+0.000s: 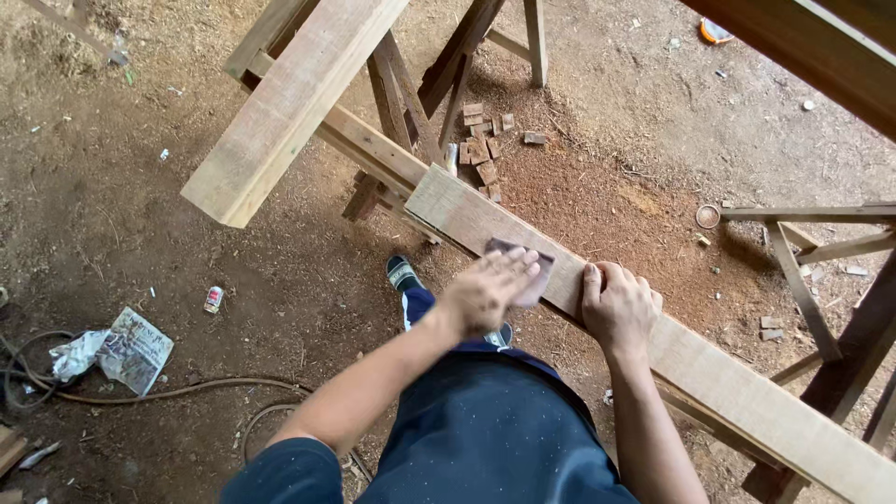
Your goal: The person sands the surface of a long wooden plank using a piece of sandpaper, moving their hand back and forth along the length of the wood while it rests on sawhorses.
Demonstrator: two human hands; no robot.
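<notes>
Two bare hands worked on a long pale wooden plank (691,369) that ran from the middle of the frame down to the lower right corner. The left hand (490,289) lay flat, fingers stretched, pressing a small dark sheet of sandpaper (523,257) against the plank's top face near its upper end; the hand looked blurred. Just beside it, the right hand (618,303) gripped the plank's near edge, fingers curled over the top. The hands were close together but not touching.

A second, thicker pale timber beam (289,103) lay in the upper left, resting across a wooden sawhorse (411,103). Below the plank, a foot in a dark sandal (401,273) stood on the reddish sawdust-strewn dirt floor (597,196). Small wood offcuts (483,149) lay scattered near the sawhorse legs. At the lower left, a crumpled newspaper (131,350) sat beside a dark cable (177,390).
</notes>
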